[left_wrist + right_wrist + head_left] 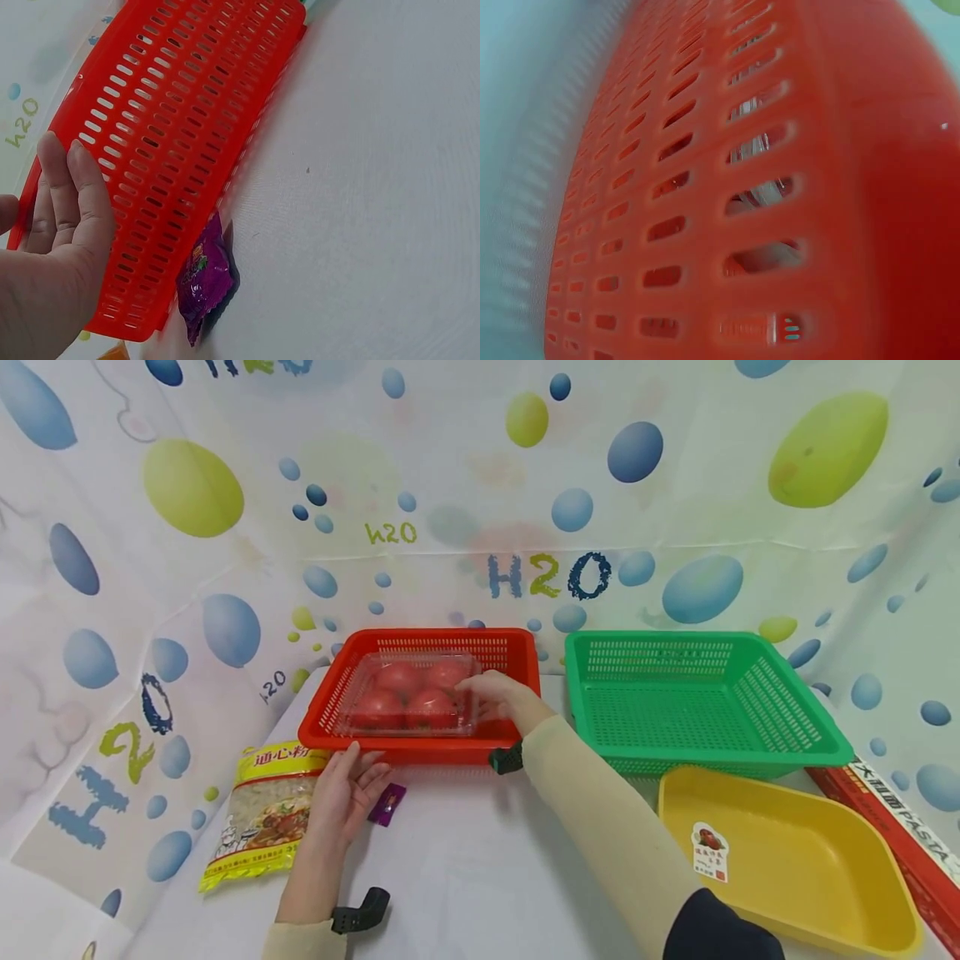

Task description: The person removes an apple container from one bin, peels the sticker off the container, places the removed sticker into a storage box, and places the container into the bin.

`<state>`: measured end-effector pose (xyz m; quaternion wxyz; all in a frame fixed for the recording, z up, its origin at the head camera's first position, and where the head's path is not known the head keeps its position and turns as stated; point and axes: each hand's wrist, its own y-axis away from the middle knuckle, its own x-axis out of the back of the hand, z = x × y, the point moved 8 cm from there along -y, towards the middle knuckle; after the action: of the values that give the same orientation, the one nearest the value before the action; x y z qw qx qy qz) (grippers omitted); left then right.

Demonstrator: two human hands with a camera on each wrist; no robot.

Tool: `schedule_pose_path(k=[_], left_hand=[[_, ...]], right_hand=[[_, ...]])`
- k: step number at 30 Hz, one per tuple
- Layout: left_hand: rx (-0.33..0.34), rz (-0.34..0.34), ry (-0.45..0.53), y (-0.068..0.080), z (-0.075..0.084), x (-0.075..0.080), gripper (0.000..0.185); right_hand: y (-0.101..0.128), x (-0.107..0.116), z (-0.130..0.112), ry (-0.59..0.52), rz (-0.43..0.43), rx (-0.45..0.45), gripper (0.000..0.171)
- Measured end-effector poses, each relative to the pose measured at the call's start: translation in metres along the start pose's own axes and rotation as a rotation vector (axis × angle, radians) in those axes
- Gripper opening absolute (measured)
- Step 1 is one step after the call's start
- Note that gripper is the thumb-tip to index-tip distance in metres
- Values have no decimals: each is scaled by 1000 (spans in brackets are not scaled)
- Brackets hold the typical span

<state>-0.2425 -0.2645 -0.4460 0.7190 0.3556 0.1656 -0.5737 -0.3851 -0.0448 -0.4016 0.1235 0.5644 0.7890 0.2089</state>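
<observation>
A clear plastic box of red tomatoes [408, 696] lies in the red slotted basket [507, 647] at the middle back. My right hand [501, 696] reaches over the basket's front rim and grips the box's right edge. My left hand [347, 792] lies flat with straight fingers on the table just in front of the basket's left front wall [172, 142], holding nothing. A small purple packet [387, 803] lies right beside it, against the basket's base [204, 279]. The right wrist view shows only the basket's slotted wall [705, 195], very close.
An empty green basket [697, 697] stands to the right of the red one. In front of it sits a yellow tray [795, 860] with a sticker. A yellow bag of pasta [264, 814] lies at the left. A red pasta carton [892, 827] runs along the right edge.
</observation>
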Motion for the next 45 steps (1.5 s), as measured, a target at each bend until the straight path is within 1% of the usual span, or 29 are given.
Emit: schedule_pose_path(k=[7, 11, 16, 21, 25, 29, 31, 32, 33, 34, 35, 39, 41, 43, 45], left_hand=[[-7, -6, -20, 0, 1, 0, 60], [-13, -7, -24, 0, 2, -1, 60], [1, -1, -24, 0, 0, -1, 58], [10, 11, -22, -1, -1, -2, 47], [18, 25, -13, -1, -2, -2, 43], [30, 33, 4, -1, -3, -2, 46], [37, 32, 18, 0, -4, -3, 51], [38, 31, 10, 1, -5, -3, 52], [39, 28, -10, 2, -5, -4, 53], [37, 20, -53, 3, -6, -5, 53], [34, 6, -115, 3, -7, -6, 51], [-8, -76, -440, 7, -10, -15, 48], [-27, -115, -563, 8, -11, -20, 48], [-42, -134, -633, 10, -12, -24, 49], [-43, -145, -669, 12, -13, -28, 49]], right_hand=[[0, 0, -3, 1, -4, 4, 44], [-1, -3, -4, 10, -31, 0, 46], [3, -2, -7, 3, -64, -14, 47], [13, 10, -15, -10, -92, -5, 50], [24, 26, -23, -51, -89, -2, 58], [38, 43, -32, -85, -86, 20, 66], [47, 50, -38, -84, -98, 47, 66], [52, 53, -41, -76, -106, 62, 65], [56, 56, -44, -65, -113, 80, 63], [62, 59, -47, -49, -118, 99, 62], [67, 62, -50, -36, -122, 115, 60], [88, 78, -61, 13, -106, 182, 63], [100, 86, -64, 27, -103, 210, 65], [112, 93, -66, 28, -109, 233, 66], [124, 100, -66, 26, -118, 249, 63]])
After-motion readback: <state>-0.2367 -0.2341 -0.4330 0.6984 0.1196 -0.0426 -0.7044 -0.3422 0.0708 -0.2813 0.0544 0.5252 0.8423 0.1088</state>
